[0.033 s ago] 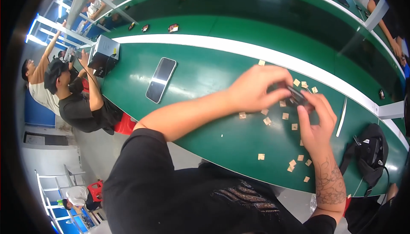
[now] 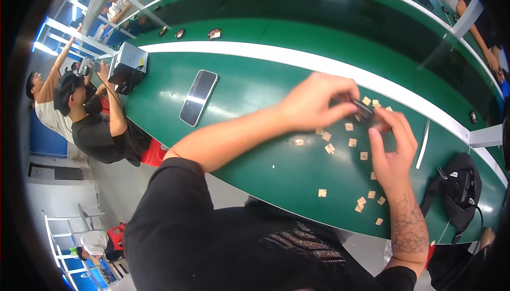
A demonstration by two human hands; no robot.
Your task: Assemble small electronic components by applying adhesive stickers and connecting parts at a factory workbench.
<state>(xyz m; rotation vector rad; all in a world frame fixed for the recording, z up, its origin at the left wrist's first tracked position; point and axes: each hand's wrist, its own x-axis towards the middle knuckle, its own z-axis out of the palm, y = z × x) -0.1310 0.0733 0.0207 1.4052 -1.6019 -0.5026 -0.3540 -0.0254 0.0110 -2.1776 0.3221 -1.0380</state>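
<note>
Above the right part of the green table (image 2: 297, 174), my left hand (image 2: 319, 102) pinches a small dark part (image 2: 363, 109) between thumb and fingers. My right hand (image 2: 394, 141) comes at it from the right, its thumb and fingertips closed about the part's other side. Motion blur and the fingers hide the part's exact kind. Around and below both hands lie several small tan square pieces, one (image 2: 322, 193) apart from the others toward the near edge.
A phone (image 2: 198, 98) lies at left, near a grey box (image 2: 129, 62). A thin white strip (image 2: 423, 143) and a black bag (image 2: 461, 187) are at right. Behind runs a white rail (image 2: 239, 51), with a green conveyor belt (image 2: 276, 28) beyond. Co-workers (image 2: 101, 123) sit at left.
The view has shifted very slightly. Both hands keep hold of the small dark part, which is tilted a little differently between the fingers.
</note>
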